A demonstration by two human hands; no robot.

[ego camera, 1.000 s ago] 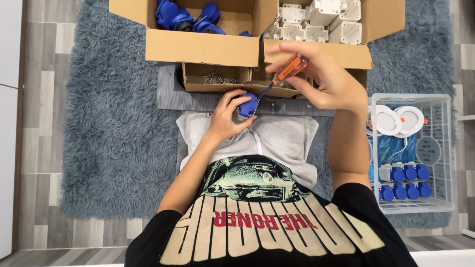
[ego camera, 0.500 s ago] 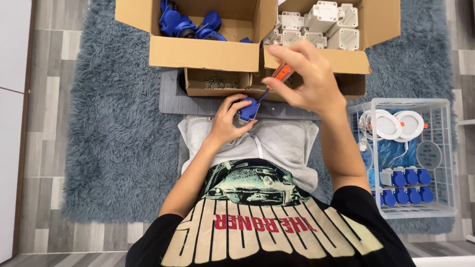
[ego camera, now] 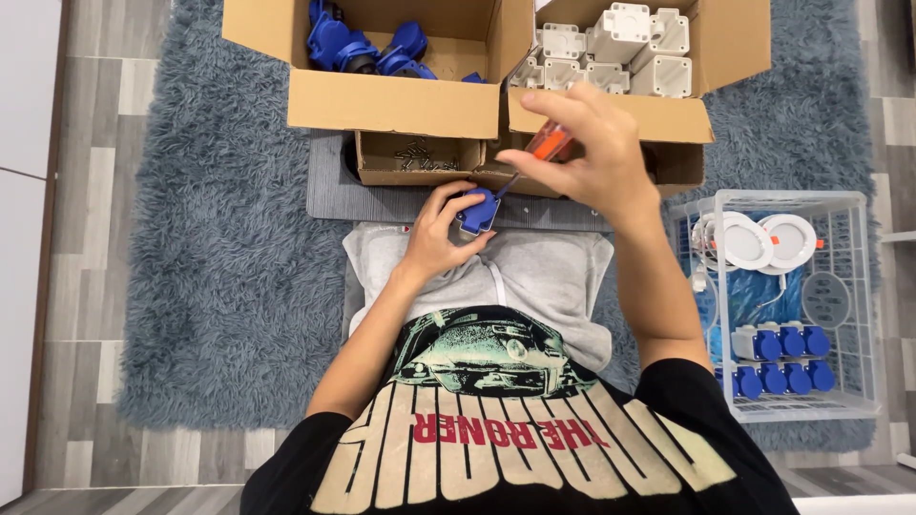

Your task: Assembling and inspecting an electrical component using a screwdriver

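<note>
Left hand [ego camera: 434, 234] closed around a blue socket part [ego camera: 479, 211], held over the lap just before the small open box of screws [ego camera: 417, 158]. Right hand [ego camera: 587, 153] gripping an orange-handled screwdriver [ego camera: 536, 154] — shaft slanting down and left, tip meeting the part's top. Beyond — cardboard boxes of blue parts [ego camera: 358, 48] and white housings [ego camera: 620, 43]; to the right, a wire basket [ego camera: 840, 315].

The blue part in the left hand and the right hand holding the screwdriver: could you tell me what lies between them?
In the head view, only the screwdriver's thin shaft spans from the right hand down to the blue part in the left hand.
</note>
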